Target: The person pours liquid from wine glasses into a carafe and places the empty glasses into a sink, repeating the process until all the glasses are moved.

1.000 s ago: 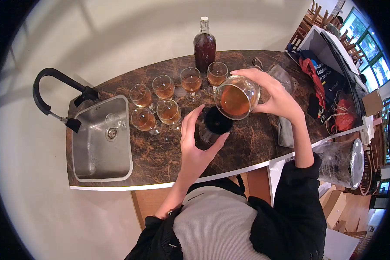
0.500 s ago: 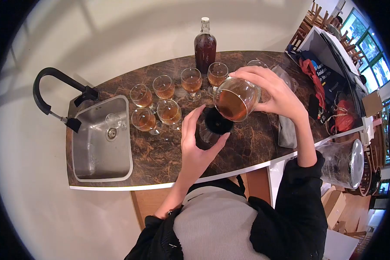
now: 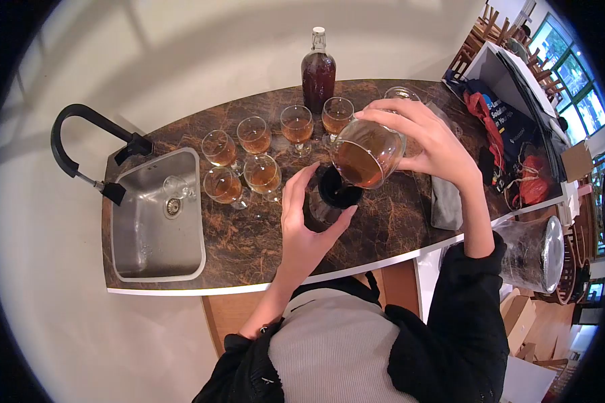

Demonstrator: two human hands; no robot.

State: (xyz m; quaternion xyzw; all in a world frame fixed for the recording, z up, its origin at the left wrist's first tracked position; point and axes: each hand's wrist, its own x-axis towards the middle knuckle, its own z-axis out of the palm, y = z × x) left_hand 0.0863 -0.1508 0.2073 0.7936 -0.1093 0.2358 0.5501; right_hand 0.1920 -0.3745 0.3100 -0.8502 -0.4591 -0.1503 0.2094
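Head view looks down on a dark marbled counter (image 3: 249, 248) with a steel sink (image 3: 156, 225) and black tap (image 3: 81, 138) at its left end, a corked bottle of dark liquid (image 3: 317, 70) at the back, and six small glasses of amber drink (image 3: 259, 151) grouped before it. Near the counter's middle the left hand (image 3: 306, 221) curls its fingers around a dark container (image 3: 333, 195), clasping its side. Just above that, the right hand (image 3: 427, 144) grips a round glass of amber liquid (image 3: 364, 154), fingers clamped over its bowl, tilted with its rim over the container's mouth.
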